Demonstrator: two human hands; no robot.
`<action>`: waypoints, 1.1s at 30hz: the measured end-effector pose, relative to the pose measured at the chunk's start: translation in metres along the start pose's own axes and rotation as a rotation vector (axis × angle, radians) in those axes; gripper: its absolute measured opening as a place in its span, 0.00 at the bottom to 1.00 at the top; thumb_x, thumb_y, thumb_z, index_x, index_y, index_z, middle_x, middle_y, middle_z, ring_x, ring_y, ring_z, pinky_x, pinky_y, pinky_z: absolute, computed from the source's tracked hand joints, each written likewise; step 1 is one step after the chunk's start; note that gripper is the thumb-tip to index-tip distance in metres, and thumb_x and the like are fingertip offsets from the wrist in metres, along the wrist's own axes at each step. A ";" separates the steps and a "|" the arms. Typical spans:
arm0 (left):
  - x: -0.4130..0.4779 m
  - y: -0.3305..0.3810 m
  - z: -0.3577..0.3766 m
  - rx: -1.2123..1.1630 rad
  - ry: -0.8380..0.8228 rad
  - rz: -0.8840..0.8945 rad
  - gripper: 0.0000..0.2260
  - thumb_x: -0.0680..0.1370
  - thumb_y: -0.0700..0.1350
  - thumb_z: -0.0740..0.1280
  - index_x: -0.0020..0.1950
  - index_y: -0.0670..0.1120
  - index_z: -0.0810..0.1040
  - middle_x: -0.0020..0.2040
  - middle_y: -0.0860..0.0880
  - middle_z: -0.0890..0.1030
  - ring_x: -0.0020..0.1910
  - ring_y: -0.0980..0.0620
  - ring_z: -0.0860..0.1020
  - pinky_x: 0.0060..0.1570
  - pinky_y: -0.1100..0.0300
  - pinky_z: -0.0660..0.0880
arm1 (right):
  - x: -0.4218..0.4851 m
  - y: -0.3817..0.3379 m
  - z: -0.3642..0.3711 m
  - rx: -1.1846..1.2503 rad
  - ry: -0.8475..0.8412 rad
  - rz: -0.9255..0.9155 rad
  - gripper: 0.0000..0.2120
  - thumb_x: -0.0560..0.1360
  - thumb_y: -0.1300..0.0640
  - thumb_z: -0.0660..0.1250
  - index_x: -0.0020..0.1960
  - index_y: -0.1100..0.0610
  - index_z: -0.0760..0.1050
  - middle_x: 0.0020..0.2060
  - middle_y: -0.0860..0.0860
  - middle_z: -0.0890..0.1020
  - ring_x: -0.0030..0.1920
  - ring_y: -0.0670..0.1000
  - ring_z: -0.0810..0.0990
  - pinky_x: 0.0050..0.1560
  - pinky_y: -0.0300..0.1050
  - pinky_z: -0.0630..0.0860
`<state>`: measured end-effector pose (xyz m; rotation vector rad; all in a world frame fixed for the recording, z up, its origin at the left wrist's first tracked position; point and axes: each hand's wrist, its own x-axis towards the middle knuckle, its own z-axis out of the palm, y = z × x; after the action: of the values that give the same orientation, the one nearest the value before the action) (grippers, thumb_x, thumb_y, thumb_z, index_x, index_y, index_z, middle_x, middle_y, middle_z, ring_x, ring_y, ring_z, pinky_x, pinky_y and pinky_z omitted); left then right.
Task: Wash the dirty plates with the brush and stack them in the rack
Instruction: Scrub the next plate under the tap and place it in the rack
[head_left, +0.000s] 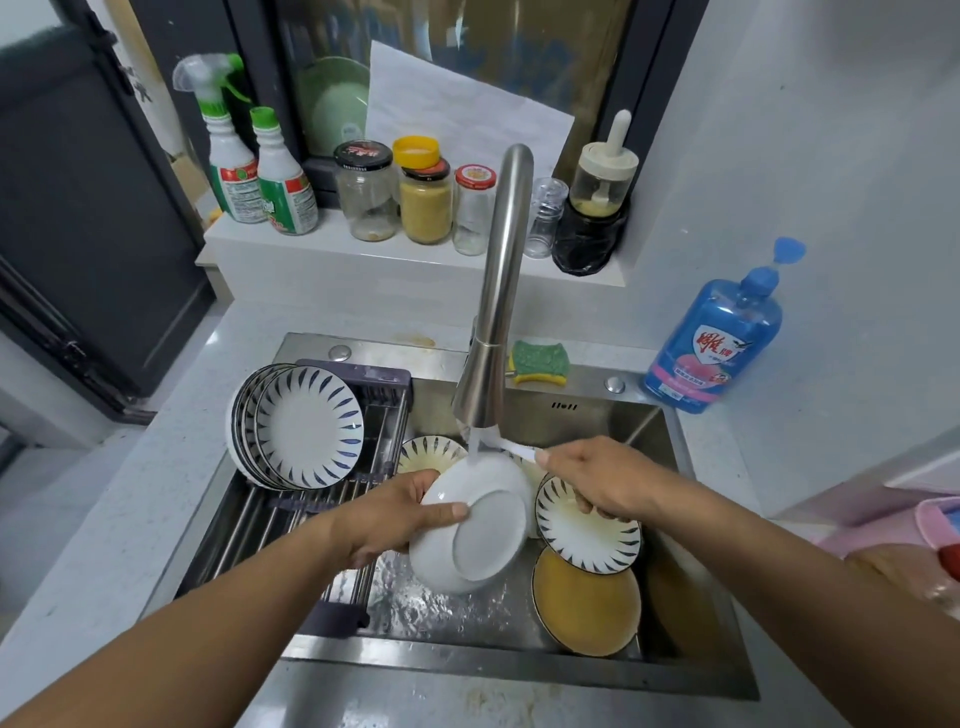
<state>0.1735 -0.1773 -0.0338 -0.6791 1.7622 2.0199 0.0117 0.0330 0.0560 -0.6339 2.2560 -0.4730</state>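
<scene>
- Faucet: steel, curved over the sink; water is seen running from its head.
- Held plate: white, turned underside up and tilted, kept directly below the faucet, with the stream landing on its upper edge.
- Left hand: clasped on the left rim of the held plate, with the thumb laid across the underside.
- Right hand: just right of the faucet head, fingers curled round the brush. Only the white handle end is shown, reaching into the stream; the bristles cannot be made out.
- Rack: set across the sink, left of the faucet.
- Clean plates: blue leaf pattern, stood on edge in the rack and leaning together.
- Patterned plate: soiled, below and right of the faucet, partly covered by the right hand.
- Stained plate: yellow-coated, partly overlapped by the patterned plate.
- Third plate: soiled, half hidden behind the held plate, just left of the stream.
- Sponge: green and yellow, just right of the faucet's lower part.
- Soap bottle: blue, pump top, well right of the faucet.
- Jars: grouped on the ledge behind the faucet.
- Spray bottles: two, green-capped, further left on that ledge.
</scene>
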 end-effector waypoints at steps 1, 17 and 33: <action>0.002 -0.001 0.001 -0.044 0.025 -0.016 0.21 0.74 0.49 0.75 0.65 0.45 0.77 0.57 0.41 0.84 0.57 0.39 0.82 0.55 0.39 0.80 | -0.005 -0.001 -0.004 -0.070 0.021 -0.036 0.20 0.83 0.38 0.57 0.66 0.45 0.78 0.33 0.48 0.79 0.31 0.47 0.74 0.36 0.44 0.72; 0.003 0.011 0.005 -0.384 0.012 0.056 0.21 0.77 0.35 0.70 0.69 0.44 0.73 0.64 0.39 0.80 0.62 0.39 0.80 0.61 0.35 0.75 | -0.026 -0.025 -0.033 -0.491 0.052 -0.166 0.15 0.83 0.37 0.56 0.64 0.37 0.77 0.43 0.44 0.83 0.44 0.48 0.81 0.46 0.51 0.80; 0.004 0.004 0.010 -1.156 0.301 0.024 0.16 0.83 0.33 0.57 0.72 0.33 0.65 0.62 0.28 0.77 0.56 0.32 0.80 0.40 0.36 0.81 | -0.065 0.008 0.009 -0.636 0.180 -0.253 0.18 0.84 0.40 0.52 0.69 0.42 0.71 0.43 0.44 0.81 0.40 0.44 0.79 0.44 0.49 0.80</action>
<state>0.1672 -0.1682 -0.0319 -1.3056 0.5160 2.9737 0.0554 0.0746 0.0818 -1.2473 2.5114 0.0949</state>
